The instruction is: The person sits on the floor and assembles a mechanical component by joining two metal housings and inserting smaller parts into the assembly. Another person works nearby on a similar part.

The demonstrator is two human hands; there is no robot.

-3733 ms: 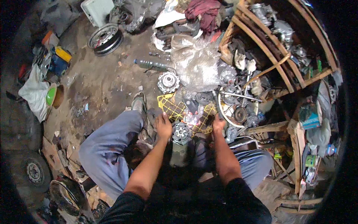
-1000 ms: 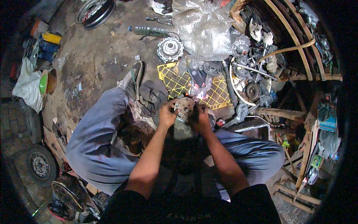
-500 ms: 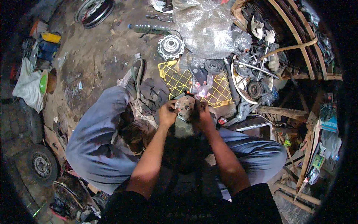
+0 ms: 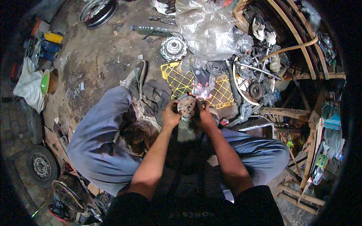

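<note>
Between my hands is a round, grey-brown metal disc [image 4: 187, 106] with several holes, its face tilted up toward me. My left hand [image 4: 171, 116] is closed on the disc's left edge, the thumb lying along its rim. On the opposite side my right hand [image 4: 205, 117] grips the right edge; shadow hides part of its fingers. Just beyond the disc lies a yellow plastic grid [image 4: 177, 80], with a pinkish clear plastic bag [image 4: 203, 89] and dark parts resting on it. A dull greyish surface [image 4: 186, 132] shows below the disc, between my forearms.
A toothed metal hub [image 4: 173, 49] lies beyond the grid, near a plastic bottle [image 4: 154, 30] and bubble wrap [image 4: 205, 34]. At right, a round basin [image 4: 238, 81] is heaped with metal parts beside a wooden frame [image 4: 313, 124]. A wheel rim [image 4: 98, 15] lies far left; a tyre [image 4: 42, 166] sits left.
Both hands keep hold of the metal disc, which stays in nearly the same place. The whole view has shifted very slightly.
</note>
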